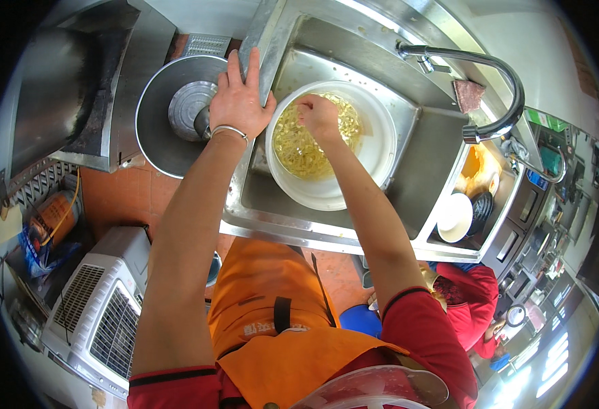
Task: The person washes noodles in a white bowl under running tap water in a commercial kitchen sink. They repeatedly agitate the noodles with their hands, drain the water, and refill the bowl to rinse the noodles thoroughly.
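Observation:
A round white plastic tub (381,148) stands in the stainless steel sink basin (407,168). Wet, pale yellow food pieces (304,153), which look like bean sprouts, fill one side of it. My right hand (321,120) is over the food with its fingers curled inward; whether it pinches any pieces is hidden. Fingers spread and palm down, my left hand (240,105) rests at the sink's left rim (265,56) and holds nothing. Just left of it is a large grey metal pot (159,102) with a ladle (202,122) inside, its handle hidden by my wrist.
A curved chrome faucet (514,82) arches over the right side of the sink. The adjoining basin holds a white bowl (454,217) and an orange container (473,166). An air cooler (100,312) stands at lower left. Another person in red (476,301) is close on my right.

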`<state>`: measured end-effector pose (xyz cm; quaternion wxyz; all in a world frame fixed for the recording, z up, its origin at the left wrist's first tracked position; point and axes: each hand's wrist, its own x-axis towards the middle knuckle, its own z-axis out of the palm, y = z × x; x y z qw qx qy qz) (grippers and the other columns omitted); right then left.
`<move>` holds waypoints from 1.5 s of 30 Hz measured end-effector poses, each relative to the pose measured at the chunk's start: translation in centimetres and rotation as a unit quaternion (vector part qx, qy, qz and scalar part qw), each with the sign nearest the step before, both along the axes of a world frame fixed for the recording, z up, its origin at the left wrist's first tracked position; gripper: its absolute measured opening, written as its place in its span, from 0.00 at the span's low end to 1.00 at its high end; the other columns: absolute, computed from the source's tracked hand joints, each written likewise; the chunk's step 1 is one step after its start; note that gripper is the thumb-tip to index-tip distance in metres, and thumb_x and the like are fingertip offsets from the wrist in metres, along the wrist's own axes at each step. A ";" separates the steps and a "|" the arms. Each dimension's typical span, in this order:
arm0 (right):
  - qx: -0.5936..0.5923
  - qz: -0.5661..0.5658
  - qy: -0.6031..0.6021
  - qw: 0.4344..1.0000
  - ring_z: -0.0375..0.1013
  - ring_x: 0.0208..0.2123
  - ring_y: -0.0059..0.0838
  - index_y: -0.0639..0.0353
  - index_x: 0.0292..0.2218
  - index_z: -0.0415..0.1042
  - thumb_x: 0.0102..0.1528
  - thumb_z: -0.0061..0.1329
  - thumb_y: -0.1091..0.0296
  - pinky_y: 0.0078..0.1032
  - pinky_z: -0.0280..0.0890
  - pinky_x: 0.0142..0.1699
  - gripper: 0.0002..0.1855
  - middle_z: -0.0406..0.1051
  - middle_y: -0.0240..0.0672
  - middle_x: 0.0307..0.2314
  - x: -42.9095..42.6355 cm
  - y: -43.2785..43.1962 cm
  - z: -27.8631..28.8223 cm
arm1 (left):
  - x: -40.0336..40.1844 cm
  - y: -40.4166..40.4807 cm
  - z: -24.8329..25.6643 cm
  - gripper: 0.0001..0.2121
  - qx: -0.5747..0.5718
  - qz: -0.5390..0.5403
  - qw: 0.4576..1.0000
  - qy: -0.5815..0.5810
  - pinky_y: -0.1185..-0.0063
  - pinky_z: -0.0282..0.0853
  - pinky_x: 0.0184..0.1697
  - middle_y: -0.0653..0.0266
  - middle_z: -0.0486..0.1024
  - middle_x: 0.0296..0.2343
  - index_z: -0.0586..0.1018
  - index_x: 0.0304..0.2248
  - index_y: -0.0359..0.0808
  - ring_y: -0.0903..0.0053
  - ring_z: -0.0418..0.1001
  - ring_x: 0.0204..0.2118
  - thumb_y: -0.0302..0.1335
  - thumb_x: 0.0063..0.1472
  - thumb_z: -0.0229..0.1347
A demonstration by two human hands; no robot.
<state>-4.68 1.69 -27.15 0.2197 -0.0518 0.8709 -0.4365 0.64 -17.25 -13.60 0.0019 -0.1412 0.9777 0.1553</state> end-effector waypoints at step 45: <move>0.279 0.192 0.216 0.916 0.77 0.33 0.48 0.61 0.33 0.75 0.56 0.47 0.74 0.39 0.73 0.39 0.05 0.75 0.47 0.33 0.0 10.9 14.9 | 0.4 -0.4 -0.5 0.42 -0.002 0.012 1.000 -0.003 0.64 0.70 0.54 0.43 0.53 0.60 0.50 0.66 0.45 0.47 0.63 0.56 0.40 0.56 0.57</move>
